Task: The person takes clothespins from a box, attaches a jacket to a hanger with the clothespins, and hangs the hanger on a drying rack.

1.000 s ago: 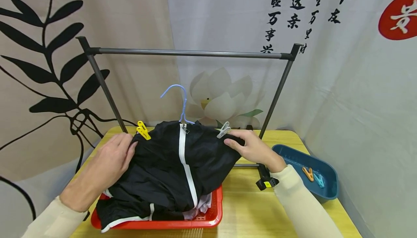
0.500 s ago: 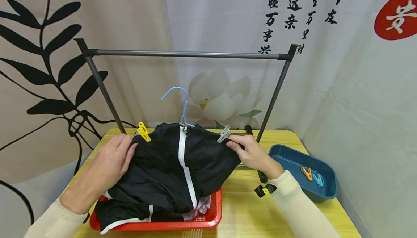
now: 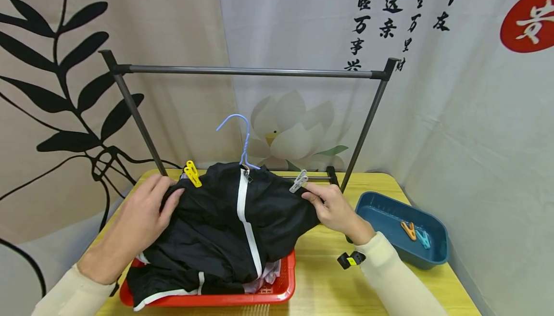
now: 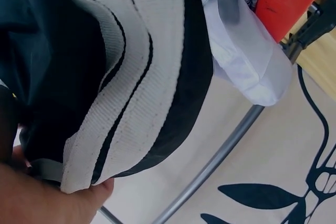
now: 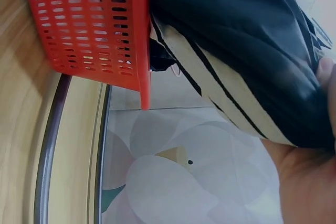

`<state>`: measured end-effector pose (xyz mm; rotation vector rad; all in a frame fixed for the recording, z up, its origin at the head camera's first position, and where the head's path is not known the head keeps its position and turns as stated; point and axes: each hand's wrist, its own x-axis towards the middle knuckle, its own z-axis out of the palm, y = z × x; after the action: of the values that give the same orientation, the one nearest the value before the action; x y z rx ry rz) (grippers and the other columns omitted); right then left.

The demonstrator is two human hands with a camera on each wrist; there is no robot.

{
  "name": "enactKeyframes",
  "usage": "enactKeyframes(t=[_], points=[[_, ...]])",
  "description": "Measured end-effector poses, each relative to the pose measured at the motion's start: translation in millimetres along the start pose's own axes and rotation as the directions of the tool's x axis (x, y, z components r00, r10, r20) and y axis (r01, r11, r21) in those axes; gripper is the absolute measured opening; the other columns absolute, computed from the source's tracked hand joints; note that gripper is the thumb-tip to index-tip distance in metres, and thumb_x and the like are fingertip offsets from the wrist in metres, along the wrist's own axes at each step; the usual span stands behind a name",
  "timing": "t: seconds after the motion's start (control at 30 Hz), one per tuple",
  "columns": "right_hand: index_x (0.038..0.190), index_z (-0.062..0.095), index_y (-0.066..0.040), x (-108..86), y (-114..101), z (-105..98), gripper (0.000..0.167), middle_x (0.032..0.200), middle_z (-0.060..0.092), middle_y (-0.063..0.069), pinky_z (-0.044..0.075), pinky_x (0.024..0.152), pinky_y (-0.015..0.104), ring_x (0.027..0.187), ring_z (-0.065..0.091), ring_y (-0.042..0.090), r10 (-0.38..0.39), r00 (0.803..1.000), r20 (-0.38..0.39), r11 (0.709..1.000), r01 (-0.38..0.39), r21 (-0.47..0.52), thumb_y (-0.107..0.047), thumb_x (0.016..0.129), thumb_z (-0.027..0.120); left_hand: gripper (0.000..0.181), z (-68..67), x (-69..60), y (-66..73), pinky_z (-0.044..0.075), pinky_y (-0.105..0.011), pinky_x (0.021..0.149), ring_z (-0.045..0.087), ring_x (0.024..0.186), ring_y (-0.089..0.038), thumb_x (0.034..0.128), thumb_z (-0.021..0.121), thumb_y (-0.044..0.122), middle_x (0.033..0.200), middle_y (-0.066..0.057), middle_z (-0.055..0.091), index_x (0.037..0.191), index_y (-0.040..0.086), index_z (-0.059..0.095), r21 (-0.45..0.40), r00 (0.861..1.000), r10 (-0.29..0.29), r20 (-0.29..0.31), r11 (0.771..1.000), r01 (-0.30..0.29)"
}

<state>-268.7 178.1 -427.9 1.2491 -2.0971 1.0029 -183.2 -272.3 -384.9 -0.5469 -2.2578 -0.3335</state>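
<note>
Draping over basket (image 3: 242, 299): jacket (image 3: 207, 229) | one side gripped by left hand (image 3: 144, 210), fingers curled | other pinched by right hand (image 3: 336, 209), apparently for tautness | yellow clip (image 3: 192, 174), grey clip (image 3: 298, 181) fastened on, likely against slipping off hanger (image 3: 244, 155)

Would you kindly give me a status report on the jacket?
Left hand, right hand: both gripping black jacket. Hanger hook clear of rail. Red basket beneath.

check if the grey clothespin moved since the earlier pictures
Yes: in the head view, the grey clothespin sits slightly lower, farther below the rack's top bar.
</note>
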Motion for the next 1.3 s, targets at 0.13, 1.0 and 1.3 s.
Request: enactKeyframes(t=[0.13,1.0,1.3], points=[[0.120,0.080,0.000,-1.2,-2.2,0.3,0.027,0.101,0.087,0.016,0.050,0.071,0.018,0.077,0.074,0.011,-0.038,0.999,-0.018,0.999,0.037,-0.012,0.018,0.103,0.070,0.030,-1.8,-0.8,1.9,0.057,-0.055,0.076,0.063,0.089,-0.032,0.0961,0.090,0.001,0.111,-0.018,0.068,0.121,-0.001,0.073,-0.023,0.999,-0.049,-0.012,0.999,0.049],[0.106,0.074,-0.004,-0.7,1.5,2.4,0.027,0.067,0.049,0.001,0.037,0.060,0.017,0.060,0.044,0.005,-0.068,0.987,-0.143,0.995,0.057,-0.077,0.021,0.098,0.072,0.105,-19.5,-19.4,17.7,0.038,-0.095,0.113,0.044,0.149,-0.065,0.1055,0.087,0.036,0.179,-0.037,0.032,0.183,0.005,0.023,-0.037,0.910,-0.374,0.179,0.922,0.386],[0.098,0.070,-0.002,-0.3,2.8,2.2,0.024,0.065,0.049,0.003,0.046,0.061,0.019,0.059,0.064,0.013,-0.006,0.984,-0.176,0.996,-0.010,-0.088,0.021,0.102,0.068,0.126,-20.6,-32.5,26.8,0.041,-0.093,0.112,0.040,0.148,-0.072,0.1026,0.090,0.047,0.182,-0.041,0.019,0.186,0.006,0.005,-0.016,0.877,-0.413,0.247,0.903,0.429]])
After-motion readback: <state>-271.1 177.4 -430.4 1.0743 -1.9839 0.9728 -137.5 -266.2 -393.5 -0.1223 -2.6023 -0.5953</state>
